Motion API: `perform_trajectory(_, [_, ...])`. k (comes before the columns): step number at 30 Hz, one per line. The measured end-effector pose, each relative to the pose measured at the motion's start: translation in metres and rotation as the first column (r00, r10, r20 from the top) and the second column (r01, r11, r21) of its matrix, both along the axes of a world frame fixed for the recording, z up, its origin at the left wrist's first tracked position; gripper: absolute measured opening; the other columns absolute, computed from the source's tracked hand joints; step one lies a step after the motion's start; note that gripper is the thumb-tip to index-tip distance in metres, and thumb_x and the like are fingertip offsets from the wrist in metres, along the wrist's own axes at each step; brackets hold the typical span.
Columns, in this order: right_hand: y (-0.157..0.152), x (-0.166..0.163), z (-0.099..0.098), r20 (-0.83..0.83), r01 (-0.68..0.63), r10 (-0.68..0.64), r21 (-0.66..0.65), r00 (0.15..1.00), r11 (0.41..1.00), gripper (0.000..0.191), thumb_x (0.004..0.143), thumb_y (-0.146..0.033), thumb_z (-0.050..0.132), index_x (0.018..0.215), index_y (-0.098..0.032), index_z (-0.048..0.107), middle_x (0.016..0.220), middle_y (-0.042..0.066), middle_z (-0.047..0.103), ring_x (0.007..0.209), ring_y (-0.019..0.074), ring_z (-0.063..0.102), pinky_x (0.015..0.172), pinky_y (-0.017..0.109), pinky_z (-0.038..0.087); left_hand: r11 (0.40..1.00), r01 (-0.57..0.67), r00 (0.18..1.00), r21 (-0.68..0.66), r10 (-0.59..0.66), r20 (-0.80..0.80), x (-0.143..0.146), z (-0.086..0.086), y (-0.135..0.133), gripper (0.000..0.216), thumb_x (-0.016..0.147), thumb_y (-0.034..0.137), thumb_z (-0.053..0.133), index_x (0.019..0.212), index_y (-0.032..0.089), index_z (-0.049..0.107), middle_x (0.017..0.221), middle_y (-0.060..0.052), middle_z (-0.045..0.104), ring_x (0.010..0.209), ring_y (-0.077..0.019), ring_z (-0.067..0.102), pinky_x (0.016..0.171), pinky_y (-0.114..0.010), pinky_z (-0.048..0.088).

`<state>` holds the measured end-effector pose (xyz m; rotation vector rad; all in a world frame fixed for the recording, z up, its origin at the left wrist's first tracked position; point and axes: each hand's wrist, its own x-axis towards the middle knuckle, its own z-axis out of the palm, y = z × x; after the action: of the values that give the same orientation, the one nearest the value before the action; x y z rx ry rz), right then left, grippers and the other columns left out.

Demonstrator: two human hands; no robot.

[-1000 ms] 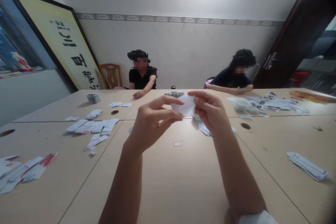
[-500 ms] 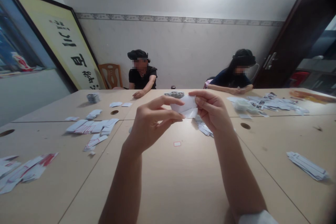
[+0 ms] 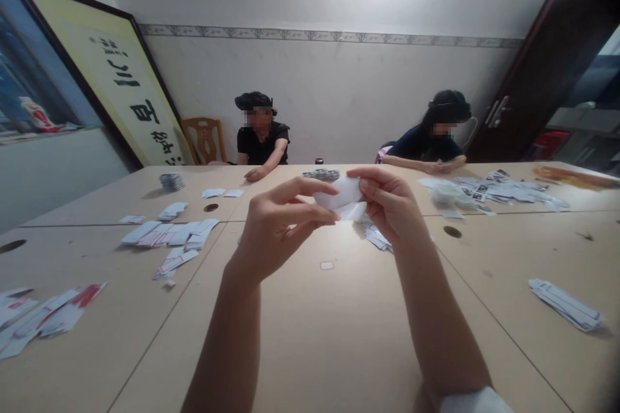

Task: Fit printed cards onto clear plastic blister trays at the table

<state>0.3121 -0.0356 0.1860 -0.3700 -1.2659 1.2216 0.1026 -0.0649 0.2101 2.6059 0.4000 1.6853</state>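
Observation:
Between my two hands, above the table (image 3: 310,348), is a small white paper piece (image 3: 345,192) with a fold or flap along its lower side. My left hand (image 3: 285,219) grips its left end between thumb and fingers. On the other end, my right hand (image 3: 392,203) pinches the upper right corner. Whether it is one sheet or a small envelope I cannot tell. Behind it sits a stack of metallic-looking pieces (image 3: 320,173), and white slips (image 3: 376,236) lie partly hidden by my right hand. A small red-edged label (image 3: 327,265) lies below my hands.
White packets (image 3: 169,233) and red-marked papers (image 3: 58,313) lie to the left, near a small stack (image 3: 172,181). At right are a paper pile (image 3: 513,192) and a bundle of strips (image 3: 566,305). Two people (image 3: 264,135) sit across the table. A cable hole (image 3: 452,231) is at right.
The lower flap of the white paper piece has opened slightly downward. Both my hands keep nearly the same position and grip.

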Motion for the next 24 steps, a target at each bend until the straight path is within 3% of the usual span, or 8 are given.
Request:
perform_trajectory(10, [-0.012, 0.003, 0.004, 0.03, 0.017, -0.019, 0.059, 0.999, 0.998, 0.013, 0.087, -0.026, 0.073, 0.098, -0.025, 0.08, 0.076, -0.001, 0.075, 0.055, 0.0109, 0.07, 0.058, 0.024, 0.065, 0.999, 0.039, 0.999, -0.012, -0.039, 0.019, -0.002, 0.005, -0.008, 0.021, 0.086, 0.007, 0.074, 0.087, 0.027, 0.08, 0.11, -0.003, 0.076, 0.072, -0.0091, 0.071, 0.061, -0.021, 0.057])
perform_trajectory(20, [-0.015, 0.004, 0.005, 0.017, 0.011, -0.013, 0.082, 1.0, 0.997, 0.013, 0.089, -0.025, 0.073, 0.101, -0.023, 0.079, 0.078, 0.0, 0.075, 0.055, 0.0116, 0.072, 0.057, 0.023, 0.066, 0.996, 0.092, 0.995, -0.017, -0.091, 0.035, -0.004, 0.005, -0.006, 0.016, 0.089, 0.017, 0.074, 0.092, 0.031, 0.081, 0.109, -0.003, 0.076, 0.07, -0.0102, 0.071, 0.061, -0.024, 0.059])
perform_trajectory(24, [-0.014, 0.004, 0.005, 0.022, 0.019, -0.021, 0.085, 1.0, 0.996, 0.014, 0.089, -0.026, 0.073, 0.101, -0.023, 0.079, 0.074, -0.001, 0.073, 0.055, 0.0112, 0.072, 0.057, 0.022, 0.066, 0.992, 0.125, 0.992, -0.014, -0.125, 0.031, -0.005, 0.005, -0.006, 0.019, 0.086, 0.011, 0.076, 0.092, 0.028, 0.081, 0.109, -0.004, 0.076, 0.072, -0.0108, 0.07, 0.06, -0.024, 0.059])
